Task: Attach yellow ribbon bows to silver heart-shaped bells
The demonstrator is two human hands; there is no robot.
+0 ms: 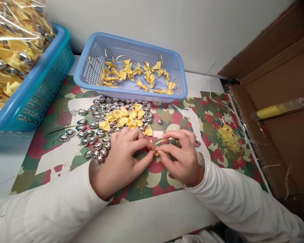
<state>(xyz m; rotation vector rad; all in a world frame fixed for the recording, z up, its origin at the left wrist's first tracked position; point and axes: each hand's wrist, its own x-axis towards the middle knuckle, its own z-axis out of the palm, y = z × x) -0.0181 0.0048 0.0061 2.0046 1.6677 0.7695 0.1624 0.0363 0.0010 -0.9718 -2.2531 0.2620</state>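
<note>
My left hand (pixel 131 155) and my right hand (pixel 181 155) meet over the patterned sheet, thumbs and forefingers pinched nearly tip to tip. Between them is a thin gold cord loop (pixel 164 141) with a small yellow ribbon piece (pixel 156 154), mostly hidden by the fingertips. Just beyond my left hand lie several yellow ribbon bows (pixel 123 120), resting on and among many shiny silver beads (pixel 93 125). One single silver bead (pixel 160 121) sits apart, to the right of the pile. A small pink object (pixel 198 143) shows beside my right hand.
A blue basket (pixel 130 92) at the back holds yellow bows on gold loops. On the left, a teal basket (pixel 48 77) carries a bulging clear bag (pixel 17 50) of bows and beads. Yellow thread scraps (pixel 229 138) lie right, near a cardboard wall (pixel 281 77) with a yellow tube (pixel 280 108).
</note>
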